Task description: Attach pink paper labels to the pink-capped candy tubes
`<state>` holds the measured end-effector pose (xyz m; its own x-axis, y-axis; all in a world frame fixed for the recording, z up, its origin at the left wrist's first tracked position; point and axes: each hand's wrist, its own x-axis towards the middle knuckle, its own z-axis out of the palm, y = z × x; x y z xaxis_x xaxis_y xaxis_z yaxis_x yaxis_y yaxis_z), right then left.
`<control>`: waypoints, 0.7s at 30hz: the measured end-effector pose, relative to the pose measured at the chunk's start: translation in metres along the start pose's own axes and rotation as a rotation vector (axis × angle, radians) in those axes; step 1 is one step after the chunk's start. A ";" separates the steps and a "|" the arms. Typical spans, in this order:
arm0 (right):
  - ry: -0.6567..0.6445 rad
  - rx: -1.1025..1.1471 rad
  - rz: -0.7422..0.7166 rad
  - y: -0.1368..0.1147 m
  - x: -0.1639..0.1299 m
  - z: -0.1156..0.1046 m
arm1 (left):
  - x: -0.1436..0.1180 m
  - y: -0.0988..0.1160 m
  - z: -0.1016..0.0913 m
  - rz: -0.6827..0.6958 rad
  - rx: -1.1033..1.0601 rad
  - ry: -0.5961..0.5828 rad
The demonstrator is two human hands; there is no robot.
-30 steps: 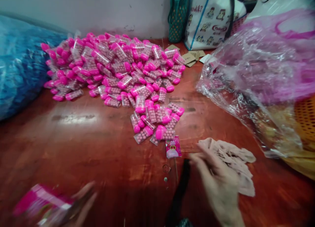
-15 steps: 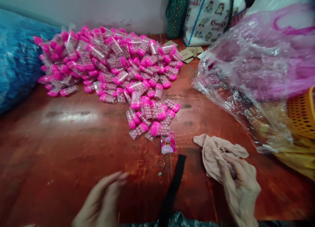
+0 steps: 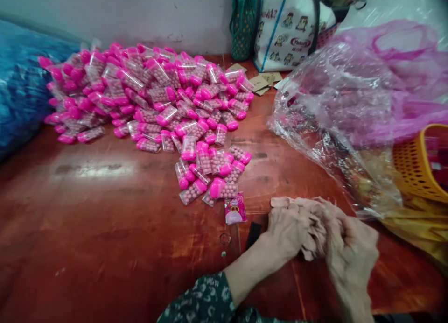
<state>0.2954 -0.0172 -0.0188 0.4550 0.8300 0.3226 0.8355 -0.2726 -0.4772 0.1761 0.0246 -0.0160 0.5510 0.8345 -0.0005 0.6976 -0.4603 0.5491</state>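
A pale pink cloth [image 3: 316, 236] lies bunched on the table at the lower right, between both hands. My left hand [image 3: 287, 230] reaches across from the lower middle, its fingers closed on the left side of the cloth. On the cloth's right side, my right hand [image 3: 353, 248] is closed too, with the fabric gathered under its fingers. Some fingertips are hidden in the folds. Left of my left hand is a small pink printed card [image 3: 235, 208], and the end of a black strap [image 3: 254, 234] shows beside the wrist.
Clear tubes with pink caps and round pink balls [image 3: 150, 99] form a large pile at the back left. A blue bag [image 3: 21, 89] sits left. Plastic bags [image 3: 336, 94], a yellow basket [image 3: 409, 164] and yellow fabric [image 3: 416, 225] crowd the right. A printed tote bag [image 3: 287, 33] stands behind.
My left hand has moved right from the lower left and taken hold of the cloth. The cloth is now more bunched, between both hands. The view has shifted slightly.
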 end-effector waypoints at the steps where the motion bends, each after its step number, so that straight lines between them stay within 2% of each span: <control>1: 0.076 -0.048 -0.084 -0.009 0.005 -0.002 | -0.003 -0.004 -0.004 0.000 -0.012 0.009; 3: 0.266 -0.057 -0.143 -0.031 0.009 -0.005 | -0.016 -0.015 -0.018 -0.006 -0.032 0.058; 4: 0.300 -0.032 -0.173 -0.043 0.007 -0.005 | -0.024 -0.024 -0.027 -0.017 -0.033 0.102; 5: 0.278 0.010 -0.238 -0.055 0.003 -0.002 | -0.034 -0.033 -0.036 -0.035 -0.031 0.218; 7: 0.072 0.130 -0.327 -0.077 -0.009 0.009 | -0.051 -0.057 -0.056 -0.057 0.094 0.502; 9: -0.210 0.131 -0.321 -0.095 -0.023 0.027 | -0.061 -0.081 -0.071 -0.079 0.247 0.525; 10: -0.278 0.092 -0.315 -0.102 -0.029 0.036 | -0.063 -0.092 -0.075 -0.099 0.309 0.498; 14: -0.404 0.059 -0.315 -0.115 -0.048 0.058 | -0.056 -0.120 -0.074 -0.152 0.361 0.496; 19: -0.514 0.134 -0.281 -0.113 -0.058 0.049 | -0.052 -0.124 -0.070 -0.160 0.245 0.511; 21: -0.558 0.156 -0.266 -0.111 -0.060 0.044 | -0.057 -0.122 -0.076 -0.135 0.198 0.568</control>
<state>0.1617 -0.0150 -0.0207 -0.0261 0.9996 -0.0074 0.8242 0.0173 -0.5661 0.0248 0.0556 -0.0195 0.1595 0.8954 0.4158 0.8460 -0.3410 0.4099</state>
